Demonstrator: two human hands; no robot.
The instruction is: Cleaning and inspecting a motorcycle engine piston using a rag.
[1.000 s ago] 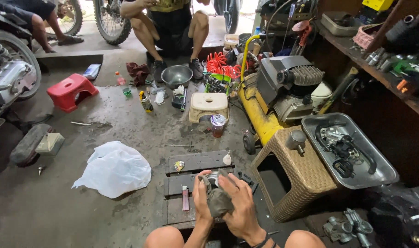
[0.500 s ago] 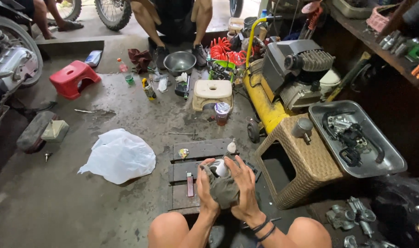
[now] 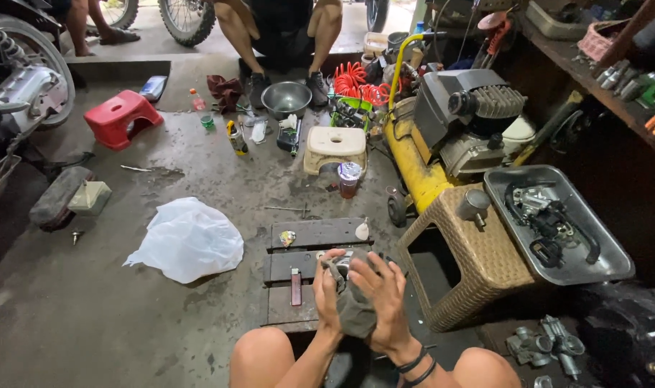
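Between the fingers of the left hand and right hand, one crumpled grey rag is clasped around a small metal part. Right of them, one grey metal tray holds black engine parts; far beyond, one steel bowl sits, contents unclear.

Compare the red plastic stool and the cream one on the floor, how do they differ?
The red stool stands far left near the motorcycle; the cream stool sits mid-floor beside the yellow compressor tank. The red stool looks clean and bright, the cream stool grimy. A lidded cup stands against the cream stool; nothing touches the red one. Both are low, upright, with a top hole.
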